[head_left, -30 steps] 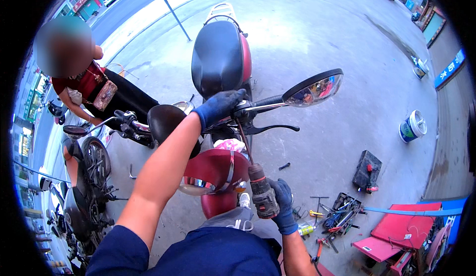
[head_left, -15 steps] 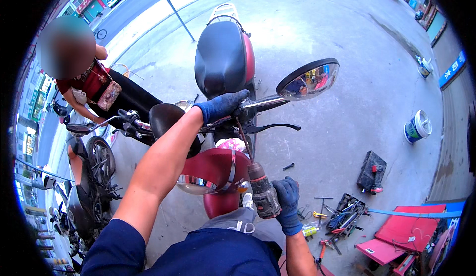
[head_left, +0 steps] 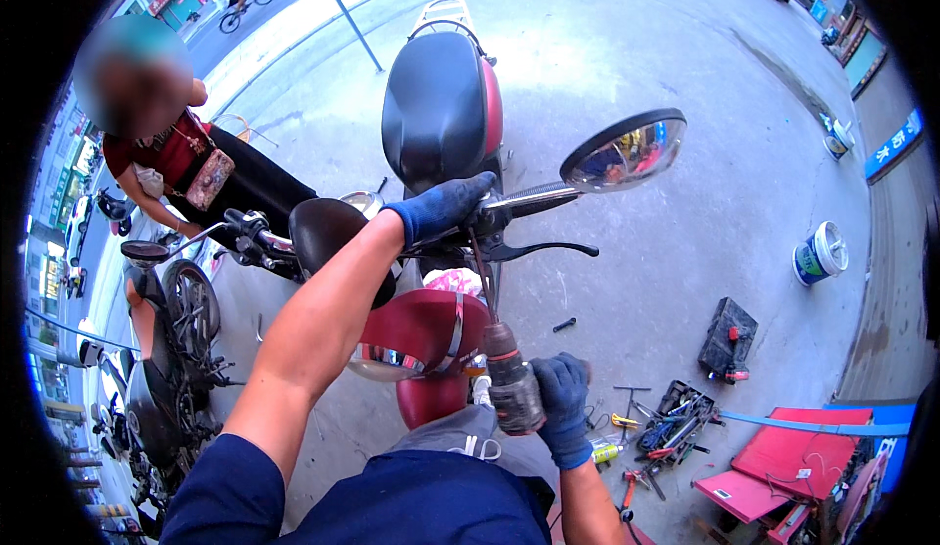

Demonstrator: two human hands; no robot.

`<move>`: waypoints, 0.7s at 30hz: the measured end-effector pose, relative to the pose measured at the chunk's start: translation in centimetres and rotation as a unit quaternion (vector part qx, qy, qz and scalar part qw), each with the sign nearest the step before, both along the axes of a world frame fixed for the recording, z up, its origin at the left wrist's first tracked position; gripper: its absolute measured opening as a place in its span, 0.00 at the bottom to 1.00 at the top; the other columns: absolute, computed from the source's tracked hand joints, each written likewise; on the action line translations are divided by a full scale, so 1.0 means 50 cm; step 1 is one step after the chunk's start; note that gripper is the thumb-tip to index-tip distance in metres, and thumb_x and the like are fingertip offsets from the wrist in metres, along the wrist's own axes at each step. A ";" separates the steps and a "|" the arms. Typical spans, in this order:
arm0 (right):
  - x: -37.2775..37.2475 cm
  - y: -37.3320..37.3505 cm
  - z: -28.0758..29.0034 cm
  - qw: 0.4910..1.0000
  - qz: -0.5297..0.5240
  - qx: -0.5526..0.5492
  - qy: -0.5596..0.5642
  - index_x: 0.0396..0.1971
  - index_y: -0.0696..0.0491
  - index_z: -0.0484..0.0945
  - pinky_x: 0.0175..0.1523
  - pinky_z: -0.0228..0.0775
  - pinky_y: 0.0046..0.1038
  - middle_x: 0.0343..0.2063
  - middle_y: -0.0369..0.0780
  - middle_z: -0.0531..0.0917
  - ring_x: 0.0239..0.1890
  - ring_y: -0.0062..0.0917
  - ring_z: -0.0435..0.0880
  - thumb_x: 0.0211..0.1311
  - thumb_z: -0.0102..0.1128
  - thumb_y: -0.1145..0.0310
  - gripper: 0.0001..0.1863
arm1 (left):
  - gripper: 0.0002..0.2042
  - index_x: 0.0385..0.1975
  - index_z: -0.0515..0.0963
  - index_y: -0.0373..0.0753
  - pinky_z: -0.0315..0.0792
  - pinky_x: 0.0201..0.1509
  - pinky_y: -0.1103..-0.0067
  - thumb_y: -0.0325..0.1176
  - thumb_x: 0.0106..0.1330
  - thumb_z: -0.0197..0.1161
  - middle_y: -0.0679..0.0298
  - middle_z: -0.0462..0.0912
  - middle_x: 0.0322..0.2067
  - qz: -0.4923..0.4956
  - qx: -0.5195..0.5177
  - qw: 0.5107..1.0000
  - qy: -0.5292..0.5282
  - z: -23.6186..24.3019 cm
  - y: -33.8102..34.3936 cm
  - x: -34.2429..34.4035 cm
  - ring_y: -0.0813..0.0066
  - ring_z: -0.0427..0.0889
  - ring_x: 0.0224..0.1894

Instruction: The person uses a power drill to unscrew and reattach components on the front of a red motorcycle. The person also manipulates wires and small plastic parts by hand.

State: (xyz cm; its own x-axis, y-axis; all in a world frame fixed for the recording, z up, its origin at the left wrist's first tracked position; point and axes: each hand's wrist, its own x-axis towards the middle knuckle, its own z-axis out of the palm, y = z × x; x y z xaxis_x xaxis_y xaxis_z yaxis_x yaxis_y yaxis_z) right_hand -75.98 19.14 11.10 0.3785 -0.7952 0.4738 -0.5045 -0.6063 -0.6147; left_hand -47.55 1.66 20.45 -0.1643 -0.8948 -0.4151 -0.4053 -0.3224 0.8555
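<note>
My right hand (head_left: 562, 403), in a dark blue glove, is closed round the handle of a dark grey and red power drill (head_left: 515, 396). From the drill a long thin bit (head_left: 489, 281) points away from me, up to the clamp at the handlebar's right end. My left hand (head_left: 441, 210), gloved the same, is wrapped over the handlebar just left of that clamp; its fingertips are partly hidden. Beside it are a black brake lever (head_left: 548, 250) and a round-backed mirror (head_left: 627, 151). The red scooter front (head_left: 416, 334) is below my left forearm, the black seat (head_left: 433, 104) beyond.
A person in a red top (head_left: 162, 158) stands at the left, near a parked motorcycle (head_left: 162, 388). On the ground at right lie a tool tray (head_left: 674, 426), a hammer (head_left: 629, 491), a black case (head_left: 727, 339) and a wrench (head_left: 565, 326). A white bucket (head_left: 821, 253) and red bench (head_left: 803, 452) stand farther right.
The drill has tilted slightly, its body a little lower and left, and my right hand moved with it. My left hand keeps its place on the handlebar. A cyclist has come into view on the road.
</note>
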 end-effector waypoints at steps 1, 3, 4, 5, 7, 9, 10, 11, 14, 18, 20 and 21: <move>0.002 0.006 0.006 1.000 -0.006 -0.005 0.016 0.34 0.52 0.76 0.49 0.65 0.38 0.28 0.40 0.77 0.36 0.37 0.75 0.41 0.65 0.67 0.16 | 0.26 0.38 0.77 0.35 0.66 0.46 0.78 0.52 0.73 0.37 0.62 0.79 0.33 0.005 -0.006 1.000 -0.008 0.001 0.001 -0.002 0.75 0.72 0.35; -0.001 0.001 0.018 1.000 -0.005 0.009 0.029 0.35 0.51 0.76 0.50 0.64 0.39 0.30 0.39 0.77 0.37 0.36 0.75 0.42 0.62 0.69 0.15 | 0.25 0.37 0.78 0.39 0.69 0.39 0.82 0.52 0.73 0.37 0.67 0.78 0.30 0.014 -0.018 0.999 -0.023 0.004 -0.003 -0.008 0.82 0.73 0.30; -0.002 -0.004 0.023 0.999 -0.005 0.014 0.034 0.36 0.51 0.76 0.51 0.64 0.39 0.31 0.39 0.77 0.38 0.35 0.75 0.43 0.61 0.70 0.15 | 0.25 0.37 0.78 0.39 0.69 0.39 0.82 0.52 0.73 0.38 0.67 0.78 0.30 0.003 -0.037 0.999 -0.027 0.001 -0.003 -0.004 0.82 0.73 0.30; -0.004 -0.009 0.011 1.000 -0.004 -0.003 0.026 0.36 0.51 0.76 0.51 0.64 0.39 0.31 0.39 0.77 0.37 0.35 0.75 0.43 0.61 0.69 0.15 | 0.25 0.37 0.78 0.39 0.69 0.39 0.82 0.52 0.73 0.38 0.67 0.78 0.30 -0.008 -0.056 0.998 -0.031 -0.004 -0.004 0.001 0.81 0.73 0.30; -0.006 -0.009 0.022 0.999 0.000 0.025 0.025 0.36 0.51 0.76 0.51 0.64 0.39 0.31 0.39 0.76 0.37 0.35 0.74 0.43 0.61 0.69 0.15 | 0.25 0.36 0.77 0.39 0.69 0.39 0.82 0.52 0.73 0.38 0.67 0.78 0.29 -0.014 -0.066 0.997 -0.034 -0.007 0.000 -0.004 0.81 0.73 0.30; -0.008 -0.006 0.026 0.999 -0.016 -0.003 0.052 0.36 0.51 0.76 0.51 0.64 0.39 0.30 0.38 0.76 0.37 0.35 0.74 0.43 0.61 0.69 0.15 | 0.24 0.36 0.77 0.39 0.69 0.40 0.82 0.52 0.73 0.38 0.67 0.78 0.28 -0.002 -0.051 0.998 -0.038 0.001 0.006 -0.009 0.81 0.73 0.29; -0.019 -0.013 0.032 0.996 -0.019 -0.019 0.088 0.38 0.50 0.76 0.51 0.64 0.38 0.30 0.38 0.76 0.37 0.34 0.75 0.44 0.61 0.69 0.17 | 0.24 0.36 0.77 0.40 0.68 0.40 0.82 0.52 0.73 0.38 0.67 0.77 0.28 0.006 -0.044 0.998 -0.040 0.005 0.010 -0.008 0.81 0.72 0.29; -0.018 -0.025 0.030 0.999 -0.006 -0.011 0.044 0.38 0.50 0.76 0.48 0.63 0.36 0.28 0.37 0.76 0.36 0.34 0.74 0.43 0.62 0.68 0.17 | 0.24 0.36 0.78 0.40 0.68 0.39 0.82 0.52 0.73 0.38 0.67 0.77 0.28 -0.032 -0.117 0.990 -0.066 -0.016 -0.002 0.010 0.82 0.72 0.29; -0.026 -0.022 0.055 0.998 -0.002 0.000 0.061 0.41 0.50 0.76 0.49 0.63 0.37 0.28 0.37 0.76 0.36 0.34 0.74 0.44 0.62 0.68 0.19 | 0.24 0.35 0.77 0.40 0.68 0.39 0.82 0.53 0.73 0.38 0.67 0.77 0.29 0.011 -0.047 0.998 -0.048 -0.016 -0.009 -0.002 0.80 0.72 0.29; -0.036 -0.015 0.059 0.996 -0.004 -0.008 0.088 0.45 0.50 0.76 0.52 0.64 0.38 0.30 0.38 0.76 0.38 0.34 0.75 0.46 0.60 0.70 0.21 | 0.25 0.36 0.77 0.39 0.68 0.38 0.81 0.53 0.73 0.38 0.65 0.77 0.29 0.034 0.015 0.999 -0.029 0.042 0.015 -0.035 0.80 0.72 0.29; -0.039 -0.013 0.071 0.994 -0.003 -0.012 0.105 0.48 0.50 0.76 0.56 0.63 0.40 0.32 0.38 0.76 0.40 0.34 0.74 0.47 0.60 0.70 0.23 | 0.24 0.36 0.77 0.40 0.67 0.40 0.80 0.53 0.72 0.39 0.64 0.78 0.31 0.024 0.028 0.999 -0.011 0.030 0.000 -0.015 0.80 0.72 0.31; -0.039 -0.008 0.075 0.993 -0.004 -0.028 0.117 0.48 0.50 0.76 0.56 0.63 0.40 0.33 0.38 0.76 0.40 0.34 0.74 0.47 0.59 0.70 0.23 | 0.24 0.36 0.77 0.40 0.68 0.40 0.80 0.54 0.72 0.40 0.63 0.78 0.32 0.023 0.014 1.000 -0.002 0.004 -0.009 -0.001 0.79 0.72 0.32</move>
